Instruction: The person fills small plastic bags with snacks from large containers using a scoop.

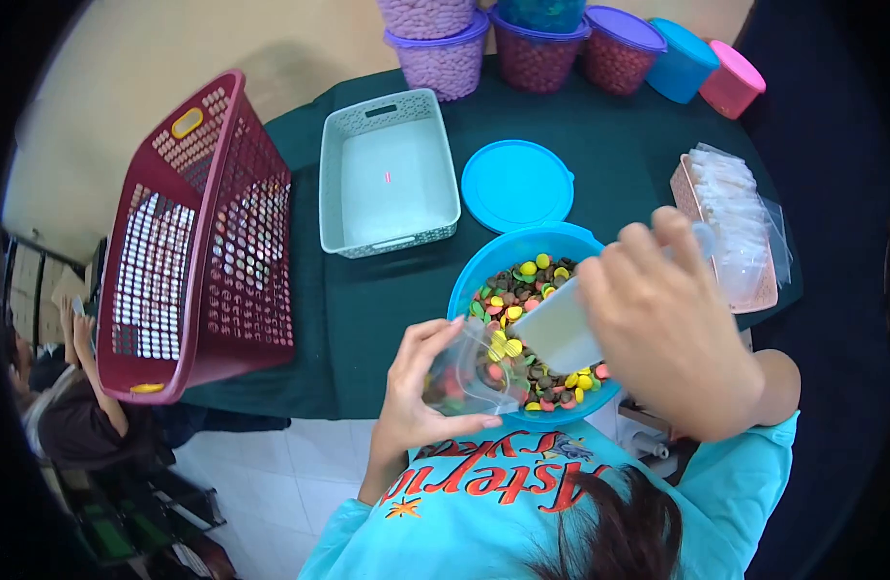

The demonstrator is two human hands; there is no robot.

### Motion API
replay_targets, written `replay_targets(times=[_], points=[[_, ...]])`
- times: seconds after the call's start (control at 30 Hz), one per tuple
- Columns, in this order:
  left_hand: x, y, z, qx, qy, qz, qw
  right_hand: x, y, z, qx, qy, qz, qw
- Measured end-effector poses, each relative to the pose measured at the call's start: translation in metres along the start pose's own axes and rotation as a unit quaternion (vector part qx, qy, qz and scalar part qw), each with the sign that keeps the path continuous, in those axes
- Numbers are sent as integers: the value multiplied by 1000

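My left hand is closed on a clear plastic bag with some colourful button-shaped candies inside. The bag's mouth faces right, over the near side of a blue tub. In the tub lie many brown, yellow, green and pink candies. My right hand grips a translucent white scoop, tilted down to the left with its end close to the bag's mouth. The fingers cover much of the scoop, and what it contains is hard to make out.
Behind the tub lies a blue lid. Left of it stand a pale green tray and a tall maroon basket. A pink basket of plastic bags is at the right. Lidded tubs line the back. Another person sits at far left.
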State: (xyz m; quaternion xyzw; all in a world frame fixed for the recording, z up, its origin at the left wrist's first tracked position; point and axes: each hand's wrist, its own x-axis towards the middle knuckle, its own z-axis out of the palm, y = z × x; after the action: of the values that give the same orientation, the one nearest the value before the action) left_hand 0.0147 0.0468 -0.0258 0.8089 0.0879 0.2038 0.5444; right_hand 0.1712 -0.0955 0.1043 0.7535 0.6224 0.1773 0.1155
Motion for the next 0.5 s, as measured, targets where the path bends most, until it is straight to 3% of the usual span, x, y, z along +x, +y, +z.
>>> replay_targets(times=[0.07, 0.1, 0.13, 0.2, 0.27, 0.33, 0.4, 0.5], points=[[-4, -8, -8, -21, 31, 48, 998, -8, 15, 13, 78, -30, 18, 996], [-12, -15, -12, -108, 50, 40, 992, -12, 21, 22, 79, -27, 0, 996], [-21, -19, -11, -239, 99, 36, 965, -19, 24, 36, 92, -49, -18, 994], [-36, -10, -9, -373, 197, -9, 907, -29, 27, 62, 106, -70, -56, 990], [-38, -10, -6, -451, 268, 44, 850, -36, 27, 85, 114, -76, -56, 989], [-47, -16, -9, -430, 288, 38, 855, -38, 28, 97, 134, -74, -89, 984], [-48, -15, -5, -586, 290, 70, 753, -38, 30, 103, 154, -70, -118, 978], [-57, -21, 3, -635, 278, 105, 713, -31, 33, 108, 238, -149, -171, 944]])
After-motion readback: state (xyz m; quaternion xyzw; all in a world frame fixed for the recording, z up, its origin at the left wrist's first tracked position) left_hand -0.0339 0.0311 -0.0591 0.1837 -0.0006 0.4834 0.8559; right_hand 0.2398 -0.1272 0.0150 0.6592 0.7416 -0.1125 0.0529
